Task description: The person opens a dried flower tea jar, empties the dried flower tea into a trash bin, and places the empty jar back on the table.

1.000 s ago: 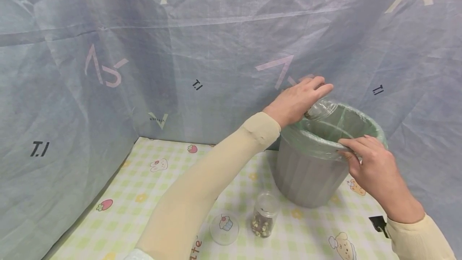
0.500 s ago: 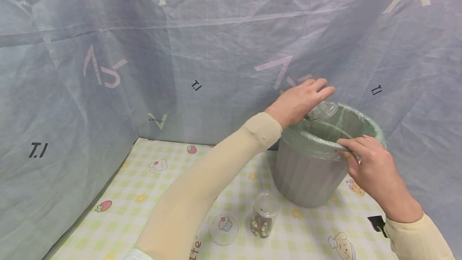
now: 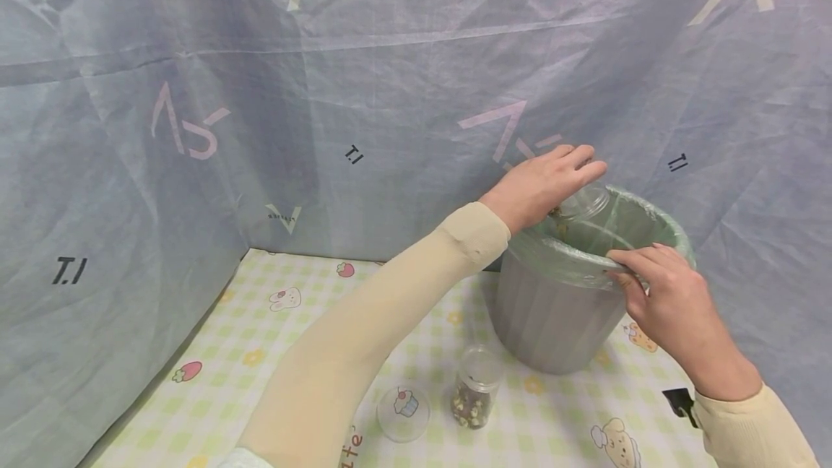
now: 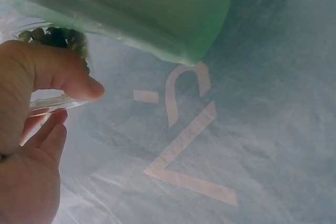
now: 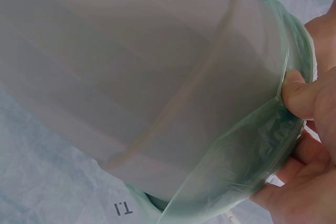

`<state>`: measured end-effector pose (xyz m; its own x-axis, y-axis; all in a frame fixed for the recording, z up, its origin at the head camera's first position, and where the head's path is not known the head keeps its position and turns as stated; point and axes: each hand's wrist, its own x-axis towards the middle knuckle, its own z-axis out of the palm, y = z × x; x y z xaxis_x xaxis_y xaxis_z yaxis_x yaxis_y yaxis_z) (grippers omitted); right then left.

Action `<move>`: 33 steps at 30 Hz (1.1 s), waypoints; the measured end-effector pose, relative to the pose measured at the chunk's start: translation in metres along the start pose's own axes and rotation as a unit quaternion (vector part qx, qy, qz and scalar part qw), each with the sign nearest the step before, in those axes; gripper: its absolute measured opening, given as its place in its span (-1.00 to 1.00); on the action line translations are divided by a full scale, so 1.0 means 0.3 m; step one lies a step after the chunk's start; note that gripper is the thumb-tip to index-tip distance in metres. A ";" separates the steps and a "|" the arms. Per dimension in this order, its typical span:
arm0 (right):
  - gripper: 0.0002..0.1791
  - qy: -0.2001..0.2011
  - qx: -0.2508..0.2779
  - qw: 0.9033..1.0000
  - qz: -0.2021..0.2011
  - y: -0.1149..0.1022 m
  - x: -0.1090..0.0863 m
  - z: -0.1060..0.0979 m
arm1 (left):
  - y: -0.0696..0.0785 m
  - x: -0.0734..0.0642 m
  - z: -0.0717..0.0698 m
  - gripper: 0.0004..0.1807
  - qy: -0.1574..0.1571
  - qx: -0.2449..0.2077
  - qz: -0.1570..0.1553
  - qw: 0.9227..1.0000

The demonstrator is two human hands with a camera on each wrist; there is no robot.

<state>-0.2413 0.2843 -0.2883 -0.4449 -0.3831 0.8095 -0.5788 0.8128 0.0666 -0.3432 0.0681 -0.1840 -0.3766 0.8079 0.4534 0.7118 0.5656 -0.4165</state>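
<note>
Over the mouth of a grey ribbed trash bin [image 3: 552,316], my left hand [image 3: 542,183] grips a clear jar [image 3: 588,201] tipped on its side. Small brown and greenish bits [image 4: 38,35] show inside this jar in the left wrist view; its far part is hidden by the hand. A green plastic liner [image 3: 565,262] folds over the bin's rim. My right hand [image 3: 672,302] pinches that rim and liner at the near right, thumb outside, as the right wrist view shows too.
A second clear jar [image 3: 474,392], partly filled with dark and pale bits, stands in front of the bin. Left of it lies a round clear lid [image 3: 404,412]. A checked tablecloth [image 3: 312,331] covers the table, and a grey-blue curtain [image 3: 390,92] hangs behind.
My left hand has shifted slightly right with the tipped jar. Small yellowish bits now show below the jar, inside the bin's mouth. The right hand stays on the rim.
</note>
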 end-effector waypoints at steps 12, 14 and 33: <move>-0.55 0.000 -0.001 1.000 -0.001 -0.004 0.004 -0.006 | 0.006 0.007 -0.006 -0.41 -0.005 0.024 0.006 1.000; -0.55 -0.001 -0.003 1.000 -0.001 -0.003 0.003 -0.006 | 0.007 0.008 -0.003 -0.42 -0.005 0.032 0.010 0.999; -0.51 -0.004 0.000 1.000 0.006 -0.005 -0.001 -0.001 | 0.040 0.031 0.000 -0.55 -0.035 0.063 0.054 0.996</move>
<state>-0.2401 0.2832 -0.2885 -0.4571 -0.3761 0.8060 -0.5727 0.8178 0.0569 -0.3381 0.0825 -0.1848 -0.3453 0.8722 0.3464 0.6715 0.4875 -0.5581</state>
